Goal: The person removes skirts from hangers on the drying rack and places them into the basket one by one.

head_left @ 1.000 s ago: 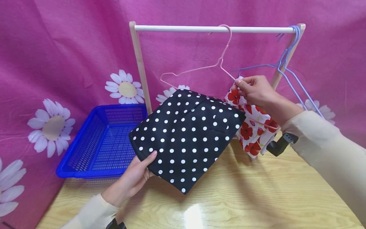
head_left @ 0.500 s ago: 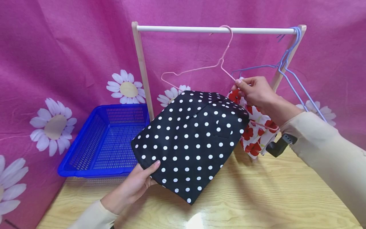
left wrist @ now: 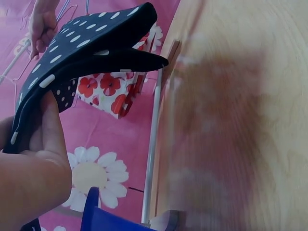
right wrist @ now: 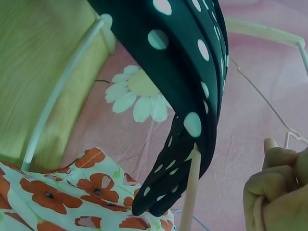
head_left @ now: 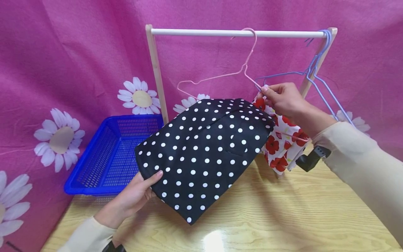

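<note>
A black polka-dot cloth [head_left: 201, 154] with white spots hangs folded over the lower bar of a pink wire hanger [head_left: 217, 75], whose hook sits on the rack's rail. My left hand [head_left: 132, 196] holds the cloth's lower left edge, thumb on top and fingers underneath. In the left wrist view, the cloth's [left wrist: 91, 41] layers gape apart beyond that hand [left wrist: 43, 159]. My right hand [head_left: 286, 99] pinches the hanger's right shoulder between thumb and fingers. The right wrist view shows the cloth [right wrist: 192, 96] looped over the hanger's bar [right wrist: 190, 192], beside my right hand [right wrist: 281, 187].
Behind my right hand hangs a white cloth with red flowers [head_left: 278, 162]. Blue hangers [head_left: 315, 66] crowd the right end of the white rail [head_left: 195, 32]. A blue plastic basket [head_left: 91, 190] stands left of the rack on the wooden table [head_left: 283, 217].
My left hand first moves down and right with the cloth, then swings left, bringing the cloth's lower corner leftward. My right hand stays at the hanger's shoulder.
</note>
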`<state>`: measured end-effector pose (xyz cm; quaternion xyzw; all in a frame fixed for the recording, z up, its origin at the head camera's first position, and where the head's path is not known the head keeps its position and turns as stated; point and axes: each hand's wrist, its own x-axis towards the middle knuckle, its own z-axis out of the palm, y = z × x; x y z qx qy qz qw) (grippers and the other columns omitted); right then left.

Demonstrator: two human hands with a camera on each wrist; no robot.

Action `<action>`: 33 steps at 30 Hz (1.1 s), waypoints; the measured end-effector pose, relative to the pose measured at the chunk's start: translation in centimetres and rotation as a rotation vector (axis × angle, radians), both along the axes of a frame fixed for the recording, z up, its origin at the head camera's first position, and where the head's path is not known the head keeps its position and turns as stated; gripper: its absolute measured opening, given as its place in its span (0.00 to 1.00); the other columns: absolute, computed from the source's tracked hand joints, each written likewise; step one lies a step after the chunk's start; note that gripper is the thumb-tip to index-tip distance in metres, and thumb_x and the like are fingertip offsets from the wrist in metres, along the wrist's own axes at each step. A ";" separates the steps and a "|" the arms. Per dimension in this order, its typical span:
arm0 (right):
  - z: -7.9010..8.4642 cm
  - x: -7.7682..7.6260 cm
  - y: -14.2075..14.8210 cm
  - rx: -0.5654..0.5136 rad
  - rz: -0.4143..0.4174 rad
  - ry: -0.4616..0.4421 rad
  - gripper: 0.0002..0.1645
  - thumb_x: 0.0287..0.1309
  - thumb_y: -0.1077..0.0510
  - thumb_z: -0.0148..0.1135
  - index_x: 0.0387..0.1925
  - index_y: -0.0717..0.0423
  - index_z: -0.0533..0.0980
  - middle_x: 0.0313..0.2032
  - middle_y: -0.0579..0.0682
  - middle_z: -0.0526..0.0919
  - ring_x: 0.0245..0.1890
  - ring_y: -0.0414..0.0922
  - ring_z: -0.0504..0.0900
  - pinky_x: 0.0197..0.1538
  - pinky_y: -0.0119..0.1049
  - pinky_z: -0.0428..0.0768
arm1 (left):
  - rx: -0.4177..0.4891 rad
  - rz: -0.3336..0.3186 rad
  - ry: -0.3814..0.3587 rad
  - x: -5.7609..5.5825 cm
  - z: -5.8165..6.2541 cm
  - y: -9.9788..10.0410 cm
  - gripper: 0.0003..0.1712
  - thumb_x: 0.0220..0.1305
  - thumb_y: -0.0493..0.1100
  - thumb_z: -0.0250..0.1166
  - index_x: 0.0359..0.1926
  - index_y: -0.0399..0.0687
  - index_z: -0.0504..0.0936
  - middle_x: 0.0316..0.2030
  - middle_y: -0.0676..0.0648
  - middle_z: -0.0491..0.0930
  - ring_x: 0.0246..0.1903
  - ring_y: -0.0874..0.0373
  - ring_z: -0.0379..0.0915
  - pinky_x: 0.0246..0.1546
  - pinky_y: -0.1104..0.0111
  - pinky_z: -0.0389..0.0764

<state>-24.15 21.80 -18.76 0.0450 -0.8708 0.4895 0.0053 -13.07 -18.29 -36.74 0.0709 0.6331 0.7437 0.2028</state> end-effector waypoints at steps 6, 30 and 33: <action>0.1 0.0 0.2 -0.020 0.005 -0.006 0.23 0.76 0.47 0.50 0.24 0.36 0.82 0.17 0.38 0.72 0.18 0.33 0.62 0.19 0.27 0.61 | 0.006 -0.022 0.014 -0.1 0.1 -0.1 0.13 0.78 0.47 0.53 0.60 0.55 0.66 0.44 0.61 0.88 0.44 0.65 0.86 0.47 0.69 0.85; -0.8 -0.4 -0.4 -0.045 -0.036 0.011 0.20 0.76 0.48 0.50 0.28 0.42 0.83 0.17 0.37 0.72 0.17 0.34 0.63 0.19 0.27 0.62 | 0.023 -0.102 0.030 0.1 0.0 -0.5 0.15 0.78 0.44 0.54 0.61 0.56 0.66 0.46 0.59 0.87 0.45 0.63 0.86 0.48 0.67 0.85; -0.7 -0.4 -0.3 -0.035 -0.029 0.023 0.21 0.76 0.49 0.51 0.26 0.40 0.82 0.16 0.36 0.73 0.18 0.33 0.64 0.19 0.27 0.63 | 0.010 -0.067 0.026 -0.1 0.4 -1.0 0.15 0.77 0.44 0.54 0.61 0.55 0.65 0.45 0.60 0.87 0.45 0.64 0.86 0.48 0.69 0.85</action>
